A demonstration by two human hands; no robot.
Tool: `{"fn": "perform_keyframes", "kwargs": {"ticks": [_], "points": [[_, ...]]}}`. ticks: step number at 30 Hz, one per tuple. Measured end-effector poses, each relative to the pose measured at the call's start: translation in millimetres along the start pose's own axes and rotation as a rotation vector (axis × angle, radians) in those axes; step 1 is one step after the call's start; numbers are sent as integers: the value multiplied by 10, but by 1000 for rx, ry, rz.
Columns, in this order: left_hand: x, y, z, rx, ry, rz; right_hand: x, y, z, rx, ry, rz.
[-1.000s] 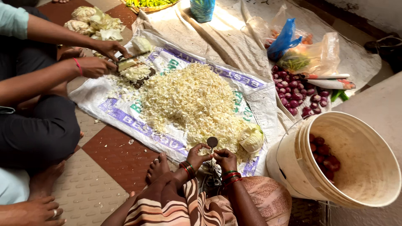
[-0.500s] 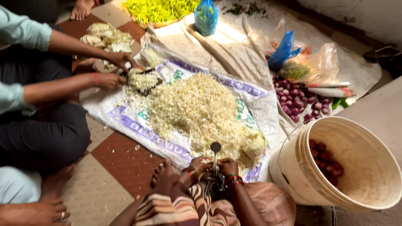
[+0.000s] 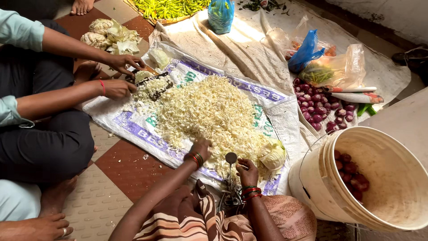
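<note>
Cabbage heap [image 3: 209, 116] on sack [image 3: 111, 120]: left hand [image 3: 200, 149] at heap's near edge, fingers curled on shreds; right hand [image 3: 247, 172] just right of it, fingers clenched beside upright cutter [image 3: 231, 178].

Wearer's arms bare, no sleeves in view. Left hand [image 3: 201, 148]: stack of thin bangles at the wrist, red and green, dark band among them. Right hand [image 3: 248, 172]: similar stack, green and red bangles, a bit thicker bunch. No rings visible on either hand. Lower body covered in draped cloth with wavy brown, cream and orange stripes; over the right knee the cloth turns to a fine speckled pinkish-brown print. One bare foot shows by the left forearm.
</note>
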State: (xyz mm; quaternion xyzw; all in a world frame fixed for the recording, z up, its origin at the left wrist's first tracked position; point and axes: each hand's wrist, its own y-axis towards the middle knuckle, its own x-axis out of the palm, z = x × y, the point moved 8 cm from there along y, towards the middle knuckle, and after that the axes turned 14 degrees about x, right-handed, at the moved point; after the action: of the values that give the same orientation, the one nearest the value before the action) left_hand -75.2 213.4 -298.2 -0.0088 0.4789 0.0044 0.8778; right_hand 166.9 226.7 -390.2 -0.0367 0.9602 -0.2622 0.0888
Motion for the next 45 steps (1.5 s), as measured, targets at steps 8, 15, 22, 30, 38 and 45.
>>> {"fn": "perform_keyframes", "kwargs": {"ticks": [8, 15, 22, 30, 38, 45], "points": [[205, -228, -98, -6, -238, -23, -90, -51, 53, 12, -3, -56], [903, -595, 159, -120, -1159, -273, -103, -237, 223, 189, -94, -340], [1067, -674, 359, 54, -1132, -71, -78, -344, 41, 3, -269, -262], [1224, -697, 307, -135, -1255, 38, -3, -394, -24, 15, -346, -239], [1164, -630, 323, -90, -1132, 99, -62, -329, -51, -29, -375, -103], [1278, -613, 297, -283, -1366, 71, -17, -209, 153, 120, -452, -42]]}}
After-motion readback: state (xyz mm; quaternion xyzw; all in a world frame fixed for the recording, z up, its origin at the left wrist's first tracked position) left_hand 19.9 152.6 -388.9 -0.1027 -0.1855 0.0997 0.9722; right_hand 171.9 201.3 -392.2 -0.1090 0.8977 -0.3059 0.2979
